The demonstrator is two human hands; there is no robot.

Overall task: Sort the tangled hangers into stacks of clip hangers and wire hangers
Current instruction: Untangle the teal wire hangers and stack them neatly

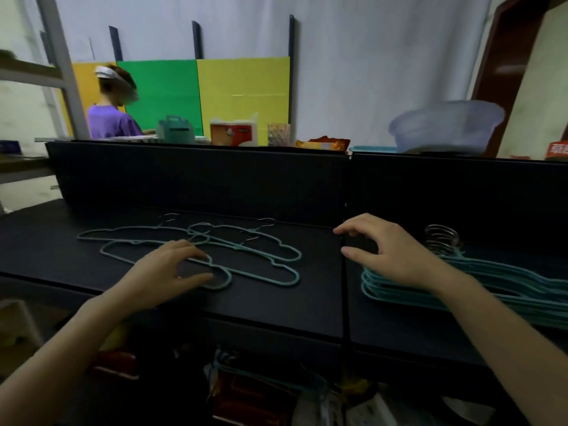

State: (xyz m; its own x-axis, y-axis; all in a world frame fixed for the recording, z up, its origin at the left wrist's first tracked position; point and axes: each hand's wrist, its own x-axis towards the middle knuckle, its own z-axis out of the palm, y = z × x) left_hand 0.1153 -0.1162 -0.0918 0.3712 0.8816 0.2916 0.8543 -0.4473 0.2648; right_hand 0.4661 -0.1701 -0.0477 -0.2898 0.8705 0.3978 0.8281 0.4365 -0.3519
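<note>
Several teal wire hangers [246, 253] lie loosely overlapped on the black tabletop [276, 305], left of centre. My left hand [172, 269] reaches over their near edge, fingers curved around the rounded end of one hanger; whether it grips is unclear. A neat stack of teal hangers [504, 287] with grouped metal hooks [442, 239] lies at the right. My right hand [387, 250] hovers spread above the stack's left end, holding nothing.
A black upright panel [215, 179] walls the table's far side. Beyond it stand a clear plastic basin [445, 124], boxes and a glass. A person in purple [110, 118] sits at the far left. More hangers [261, 382] lie below the table's front edge.
</note>
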